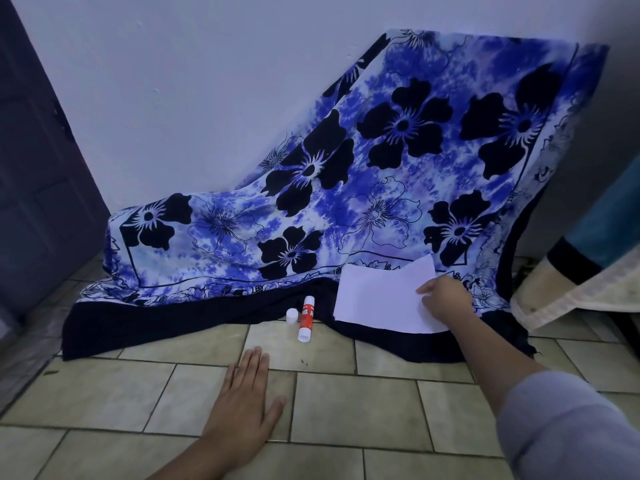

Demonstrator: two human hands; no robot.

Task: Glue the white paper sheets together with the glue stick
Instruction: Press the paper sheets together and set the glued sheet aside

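White paper sheets (377, 296) lie on the dark hem of a flowered cloth, to the right of centre. My right hand (445, 299) rests on their right edge, and one sheet's corner curls up above the fingers. A red and white glue stick (306, 318) lies uncapped on the floor to the left of the sheets. Its white cap (292, 315) stands just beside it. My left hand (247, 400) lies flat on the tiles, fingers spread, holding nothing.
A blue, white and black flowered cloth (363, 188) drapes from the white wall down onto the beige tiled floor (346, 407). A dark door (38, 168) stands at the left. A cream and teal fabric (575, 282) hangs at the right edge.
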